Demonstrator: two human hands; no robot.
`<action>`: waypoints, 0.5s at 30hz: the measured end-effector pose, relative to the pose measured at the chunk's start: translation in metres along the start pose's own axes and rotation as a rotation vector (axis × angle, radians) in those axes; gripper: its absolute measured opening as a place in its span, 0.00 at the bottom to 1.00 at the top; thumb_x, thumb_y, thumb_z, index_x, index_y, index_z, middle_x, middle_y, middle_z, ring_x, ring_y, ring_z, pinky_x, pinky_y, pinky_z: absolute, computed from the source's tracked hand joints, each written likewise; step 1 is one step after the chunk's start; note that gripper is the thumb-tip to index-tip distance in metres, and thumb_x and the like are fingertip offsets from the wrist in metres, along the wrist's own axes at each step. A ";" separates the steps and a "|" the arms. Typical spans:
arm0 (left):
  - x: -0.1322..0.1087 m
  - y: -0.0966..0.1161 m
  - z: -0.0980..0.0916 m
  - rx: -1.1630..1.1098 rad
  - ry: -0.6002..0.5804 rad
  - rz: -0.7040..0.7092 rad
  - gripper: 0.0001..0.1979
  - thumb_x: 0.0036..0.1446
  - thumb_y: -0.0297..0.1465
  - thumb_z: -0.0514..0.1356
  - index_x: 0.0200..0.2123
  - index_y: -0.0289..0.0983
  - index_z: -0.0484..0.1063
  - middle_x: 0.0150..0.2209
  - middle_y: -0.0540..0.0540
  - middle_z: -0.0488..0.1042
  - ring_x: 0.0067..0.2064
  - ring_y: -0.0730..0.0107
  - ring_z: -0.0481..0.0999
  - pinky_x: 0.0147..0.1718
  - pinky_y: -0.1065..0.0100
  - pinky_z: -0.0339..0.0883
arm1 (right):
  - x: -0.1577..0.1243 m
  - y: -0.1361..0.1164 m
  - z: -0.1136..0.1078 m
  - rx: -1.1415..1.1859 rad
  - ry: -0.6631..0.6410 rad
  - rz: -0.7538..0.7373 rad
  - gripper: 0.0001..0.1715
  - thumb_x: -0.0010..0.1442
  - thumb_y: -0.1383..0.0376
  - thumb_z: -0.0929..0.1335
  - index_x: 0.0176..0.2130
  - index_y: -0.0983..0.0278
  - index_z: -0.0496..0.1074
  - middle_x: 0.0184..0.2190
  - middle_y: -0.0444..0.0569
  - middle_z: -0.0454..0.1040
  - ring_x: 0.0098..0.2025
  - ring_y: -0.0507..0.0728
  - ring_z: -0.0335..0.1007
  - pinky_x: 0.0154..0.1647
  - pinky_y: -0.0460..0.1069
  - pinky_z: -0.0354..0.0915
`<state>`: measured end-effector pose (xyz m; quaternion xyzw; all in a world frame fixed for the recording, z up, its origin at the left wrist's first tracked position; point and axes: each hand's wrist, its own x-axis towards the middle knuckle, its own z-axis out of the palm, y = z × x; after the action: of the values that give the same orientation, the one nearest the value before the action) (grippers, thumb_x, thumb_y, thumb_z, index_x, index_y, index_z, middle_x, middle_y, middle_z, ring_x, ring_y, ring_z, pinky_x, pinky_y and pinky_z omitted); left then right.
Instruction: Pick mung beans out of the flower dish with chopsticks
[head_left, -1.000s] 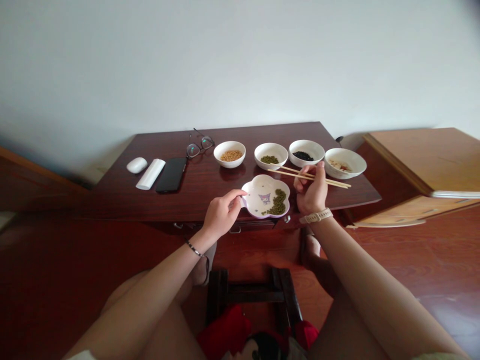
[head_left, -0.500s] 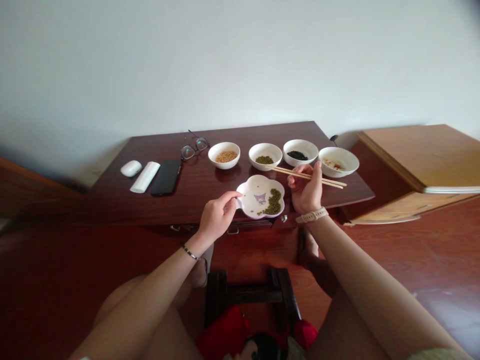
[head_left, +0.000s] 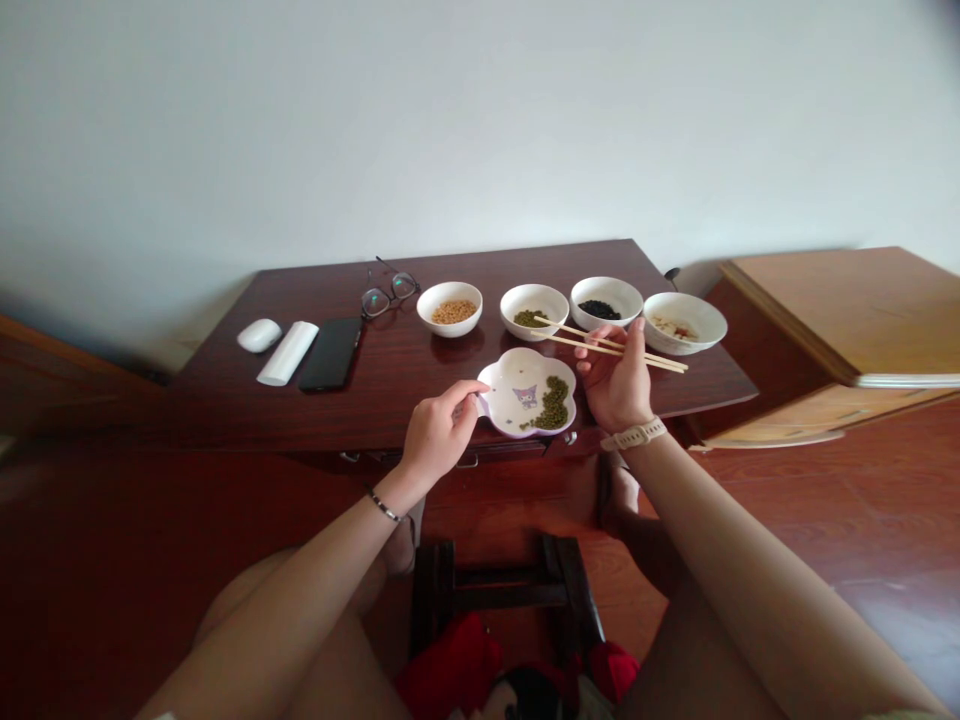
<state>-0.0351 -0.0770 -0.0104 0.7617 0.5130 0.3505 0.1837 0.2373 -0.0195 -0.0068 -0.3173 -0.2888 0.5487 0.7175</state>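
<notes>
My left hand (head_left: 442, 428) pinches the short handle of a white flower-shaped dish (head_left: 504, 385) at the table's front edge. Small green beans (head_left: 553, 402) lie along the dish's right side, beside a printed cartoon figure. In my right hand (head_left: 619, 378) is a pair of wooden chopsticks (head_left: 585, 343), their tips parted and pointing left over the near rim of a white bowl (head_left: 535, 296) that also holds green beans. Whether a bean is between the tips, I cannot tell.
On the dark table (head_left: 420, 400) stand a bowl of tan beans (head_left: 450, 310), a bowl of black beans (head_left: 607, 300) and a bowl of pale pieces (head_left: 684, 323). Glasses (head_left: 390, 294), a black phone (head_left: 331, 353), a white case (head_left: 288, 353) and a small white case (head_left: 259, 336) lie left.
The chopstick tips have spread apart; before, they were close together. My right hand has shifted very slightly. My left hand still holds the dish by its handle.
</notes>
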 end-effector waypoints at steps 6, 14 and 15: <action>-0.001 0.000 0.000 0.006 0.002 0.013 0.15 0.74 0.30 0.55 0.55 0.43 0.81 0.47 0.47 0.88 0.38 0.65 0.85 0.42 0.67 0.74 | -0.005 -0.002 0.002 -0.036 -0.005 0.023 0.34 0.67 0.35 0.70 0.29 0.60 0.69 0.27 0.41 0.69 0.24 0.48 0.69 0.23 0.43 0.67; -0.002 -0.001 -0.001 -0.012 -0.018 0.007 0.15 0.75 0.31 0.55 0.56 0.43 0.80 0.50 0.47 0.87 0.43 0.63 0.87 0.45 0.66 0.75 | -0.008 -0.016 0.004 -0.070 -0.031 0.038 0.34 0.68 0.35 0.69 0.31 0.61 0.74 0.27 0.43 0.72 0.26 0.49 0.72 0.23 0.43 0.69; -0.002 -0.001 -0.001 -0.018 -0.017 0.008 0.15 0.75 0.31 0.55 0.56 0.43 0.80 0.50 0.47 0.87 0.44 0.63 0.87 0.46 0.66 0.75 | -0.009 -0.018 0.004 -0.093 -0.022 0.025 0.33 0.67 0.36 0.70 0.31 0.61 0.74 0.27 0.43 0.72 0.25 0.49 0.72 0.23 0.44 0.69</action>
<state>-0.0374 -0.0784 -0.0111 0.7650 0.5053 0.3494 0.1934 0.2427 -0.0307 0.0090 -0.3481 -0.3177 0.5470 0.6919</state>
